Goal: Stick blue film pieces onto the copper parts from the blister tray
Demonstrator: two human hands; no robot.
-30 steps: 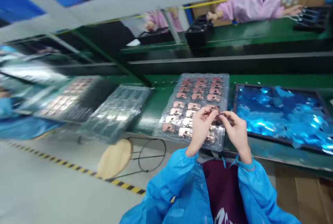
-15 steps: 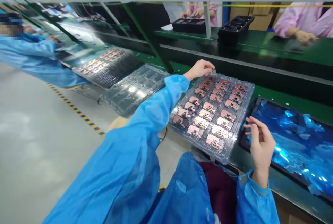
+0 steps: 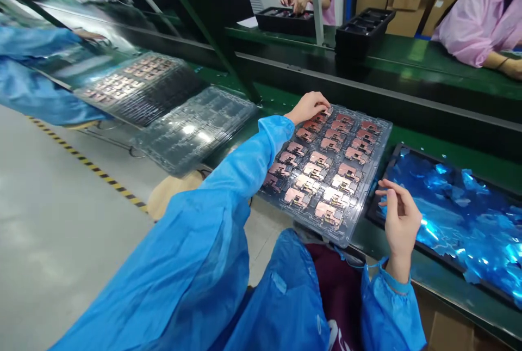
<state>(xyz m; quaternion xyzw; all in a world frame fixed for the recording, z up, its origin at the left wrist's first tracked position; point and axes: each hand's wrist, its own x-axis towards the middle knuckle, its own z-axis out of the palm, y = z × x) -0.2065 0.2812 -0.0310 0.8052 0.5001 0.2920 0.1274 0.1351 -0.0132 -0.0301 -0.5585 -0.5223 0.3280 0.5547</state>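
Note:
A clear plastic tray [image 3: 354, 204] lies in front of me, its pockets holding rows of copper-coloured circuit boards [image 3: 329, 211]. My left hand [image 3: 310, 107] is at the far left corner of the tray. Its fingers are closed on a small circuit board [image 3: 327, 112] at the corner pocket, which they partly cover. My right hand [image 3: 402, 223] hovers beside the tray's right edge, fingers loosely bent and apart, with nothing visible in them. Below and to the right of it is a black-rimmed tray filled with crumpled blue film [image 3: 452, 231].
To the left stand a stack of clear trays [image 3: 196, 128] and another stack with boards on top [image 3: 126, 81]. A slanted green post [image 3: 207, 30] rises behind. Across the bench are black bins [image 3: 362, 32] and people in pink sleeves; a blue-sleeved person sits at far left.
My left hand has lowered the small board from above the far left corner into the tray's corner area. My right hand stays by the right edge. The whole view has shifted slightly.

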